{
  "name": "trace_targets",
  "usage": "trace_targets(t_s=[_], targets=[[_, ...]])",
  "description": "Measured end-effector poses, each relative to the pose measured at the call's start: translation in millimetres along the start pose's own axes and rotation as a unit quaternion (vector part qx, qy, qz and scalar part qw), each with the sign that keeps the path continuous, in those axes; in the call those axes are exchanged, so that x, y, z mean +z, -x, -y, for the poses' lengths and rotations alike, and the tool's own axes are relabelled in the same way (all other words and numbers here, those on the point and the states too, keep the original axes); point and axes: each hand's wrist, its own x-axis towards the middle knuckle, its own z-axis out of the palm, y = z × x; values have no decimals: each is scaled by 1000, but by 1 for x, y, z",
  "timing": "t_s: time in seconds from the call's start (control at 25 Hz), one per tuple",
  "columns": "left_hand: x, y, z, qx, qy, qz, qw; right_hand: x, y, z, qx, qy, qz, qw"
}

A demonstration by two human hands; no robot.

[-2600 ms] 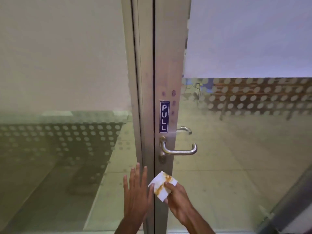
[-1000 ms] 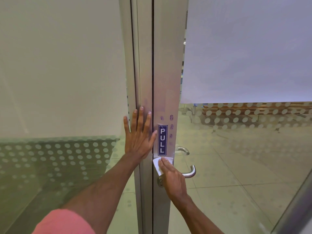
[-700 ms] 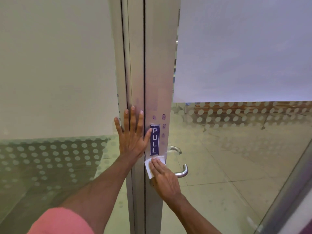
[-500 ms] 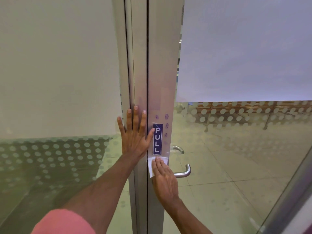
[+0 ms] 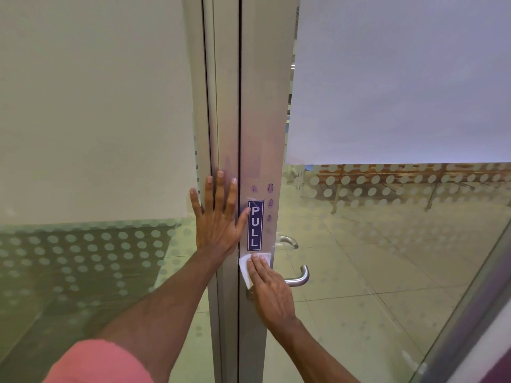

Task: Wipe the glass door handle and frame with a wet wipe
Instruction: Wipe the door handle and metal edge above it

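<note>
White wet wipe lies flat under my right hand, fingers extended and pressing it against the aluminium door frame, not pinched. Directly above the fingertips is the PULL sticker; to their right, the lever handle, untouched. Since a moment ago the wipe has barely shifted, so I judge I'm scrubbing one patch. My left hand stays splayed open, bracing the neighbouring frame, holding nothing.

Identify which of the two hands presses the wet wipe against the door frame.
The right hand, flat on the white wipe just below the PULL sticker; the left hand is bare, spread on the frame.
</note>
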Motion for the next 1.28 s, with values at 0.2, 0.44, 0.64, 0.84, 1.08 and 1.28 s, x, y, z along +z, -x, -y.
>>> trace_targets(t_s=[0.2, 0.44, 0.64, 0.84, 1.08, 1.28], targets=[[2, 1, 0, 1, 7, -7, 1000, 6, 2, 6, -48, 32, 3, 998], [3, 1, 1, 3, 13, -12, 1000, 12, 19, -6, -70, 25, 3, 997], [6, 1, 1, 3, 11, -14, 1000, 16, 28, -19, -98, 42, -31, 994], [7, 1, 0, 2, 14, -11, 1000, 9, 15, -8, -68, 47, -16, 996], [5, 1, 0, 1, 14, -4, 1000, 4, 36, -39, -134, 44, -70, 987], [2, 0, -1, 2, 10, 3, 1000, 12, 37, -35, -105, 34, -118, 987]])
